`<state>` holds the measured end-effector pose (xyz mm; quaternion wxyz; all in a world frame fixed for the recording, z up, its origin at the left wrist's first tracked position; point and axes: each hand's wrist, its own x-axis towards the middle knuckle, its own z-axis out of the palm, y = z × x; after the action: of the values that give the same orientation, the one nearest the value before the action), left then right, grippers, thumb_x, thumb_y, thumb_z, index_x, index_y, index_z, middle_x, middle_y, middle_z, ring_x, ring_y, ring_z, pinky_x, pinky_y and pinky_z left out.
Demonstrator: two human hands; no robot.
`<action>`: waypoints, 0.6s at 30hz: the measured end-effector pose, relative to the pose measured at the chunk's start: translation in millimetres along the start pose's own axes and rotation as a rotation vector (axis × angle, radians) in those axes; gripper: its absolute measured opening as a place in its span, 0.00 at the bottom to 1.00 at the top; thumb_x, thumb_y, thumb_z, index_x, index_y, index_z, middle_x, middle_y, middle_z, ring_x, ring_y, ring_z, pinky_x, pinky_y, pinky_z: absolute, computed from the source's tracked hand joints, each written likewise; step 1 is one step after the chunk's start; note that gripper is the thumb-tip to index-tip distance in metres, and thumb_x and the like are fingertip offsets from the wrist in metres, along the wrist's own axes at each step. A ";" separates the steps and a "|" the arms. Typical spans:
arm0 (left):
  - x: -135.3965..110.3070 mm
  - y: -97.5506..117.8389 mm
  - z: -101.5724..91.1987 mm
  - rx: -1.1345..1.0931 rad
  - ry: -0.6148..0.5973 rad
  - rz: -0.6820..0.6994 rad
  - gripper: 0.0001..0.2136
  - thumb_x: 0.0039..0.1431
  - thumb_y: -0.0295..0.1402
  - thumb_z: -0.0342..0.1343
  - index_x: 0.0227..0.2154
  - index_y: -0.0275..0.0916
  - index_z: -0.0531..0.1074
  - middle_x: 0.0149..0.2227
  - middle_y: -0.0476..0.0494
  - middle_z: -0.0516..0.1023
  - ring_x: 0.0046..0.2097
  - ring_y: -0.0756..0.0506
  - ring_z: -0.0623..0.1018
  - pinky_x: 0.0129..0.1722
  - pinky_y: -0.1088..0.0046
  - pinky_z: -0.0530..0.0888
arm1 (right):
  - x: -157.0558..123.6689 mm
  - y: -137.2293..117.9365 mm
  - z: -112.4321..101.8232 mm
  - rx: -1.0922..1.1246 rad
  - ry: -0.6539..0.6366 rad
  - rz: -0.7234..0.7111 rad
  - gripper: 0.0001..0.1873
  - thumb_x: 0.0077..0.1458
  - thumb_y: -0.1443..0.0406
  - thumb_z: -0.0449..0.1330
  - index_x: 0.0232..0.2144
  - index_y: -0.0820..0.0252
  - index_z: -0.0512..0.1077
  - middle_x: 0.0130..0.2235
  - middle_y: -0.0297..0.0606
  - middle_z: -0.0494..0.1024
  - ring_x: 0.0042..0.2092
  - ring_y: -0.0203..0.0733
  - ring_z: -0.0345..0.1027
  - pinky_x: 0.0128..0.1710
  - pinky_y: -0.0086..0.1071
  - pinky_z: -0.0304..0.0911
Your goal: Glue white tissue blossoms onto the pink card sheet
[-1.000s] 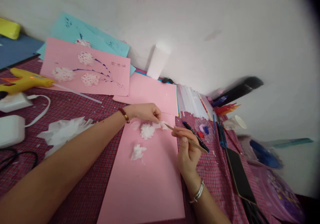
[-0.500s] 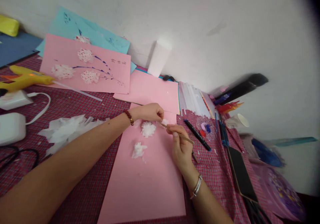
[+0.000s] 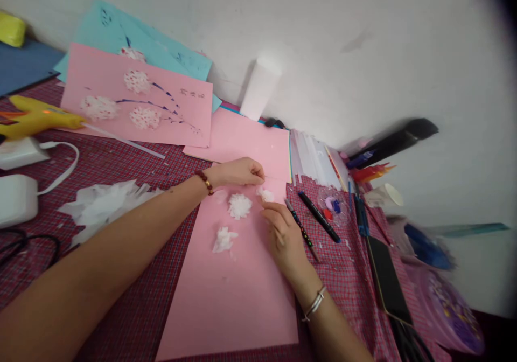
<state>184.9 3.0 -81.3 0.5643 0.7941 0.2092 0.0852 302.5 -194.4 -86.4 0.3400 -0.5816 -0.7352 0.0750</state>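
On the pink sheet (image 3: 226, 303) lie a white ruffled paper flower (image 3: 239, 206), a looser crumpled tuft of white paper (image 3: 224, 239) and a smaller white tuft (image 3: 265, 194) near the top edge. My left hand (image 3: 244, 172) reaches across just above that small tuft, thumb and fingers pinched; what is between them is too small to tell. Below the same tuft is my right hand (image 3: 283, 235), its fingers curled around a thin wooden stick (image 3: 279, 236), which is foreshortened and mostly hidden by the fingers.
Left are a yellow glue gun (image 3: 44, 118), white chargers (image 3: 18, 197) and layered white paper (image 3: 107, 208). Finished flower pictures (image 3: 137, 101) lean behind. Right are a black marker (image 3: 319, 216), a dotted pen (image 3: 302, 228), a paint palette (image 3: 333, 207), a paper cup (image 3: 383, 195) and a phone (image 3: 388, 276).
My right hand has turned and drawn slightly closer; the stick, plainly visible before, is now mostly hidden. My left hand has lifted slightly from the small tuft, which shows more fully.
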 end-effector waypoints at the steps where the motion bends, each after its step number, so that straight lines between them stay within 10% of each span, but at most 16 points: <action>1: -0.3 -0.2 0.5 0.003 -0.003 0.004 0.06 0.46 0.29 0.51 0.27 0.34 0.71 0.23 0.51 0.67 0.23 0.54 0.62 0.22 0.77 0.57 | 0.2 -0.6 -0.2 0.013 0.005 0.002 0.17 0.58 0.75 0.46 0.45 0.56 0.67 0.48 0.44 0.70 0.50 0.43 0.65 0.48 0.42 0.65; 13: -3.3 -2.1 1.5 -0.061 0.010 -0.008 0.03 0.45 0.29 0.53 0.25 0.35 0.69 0.22 0.52 0.66 0.23 0.55 0.62 0.23 0.77 0.57 | 2.4 4.9 0.8 0.654 0.499 0.505 0.10 0.61 0.62 0.52 0.38 0.58 0.71 0.39 0.39 0.76 0.34 0.38 0.72 0.37 0.38 0.69; 18: -17.4 32.2 -22.9 -0.213 -0.032 0.046 0.07 0.51 0.34 0.55 0.28 0.34 0.70 0.26 0.48 0.72 0.26 0.53 0.68 0.29 0.75 0.65 | 1.6 7.5 -1.3 0.844 0.605 0.531 0.07 0.59 0.62 0.54 0.37 0.56 0.70 0.39 0.38 0.77 0.34 0.38 0.73 0.37 0.39 0.69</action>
<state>168.4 6.3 -41.6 0.6467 0.7354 0.1716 0.1071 309.2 -191.0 -88.6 0.7067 -0.5558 -0.3408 0.2748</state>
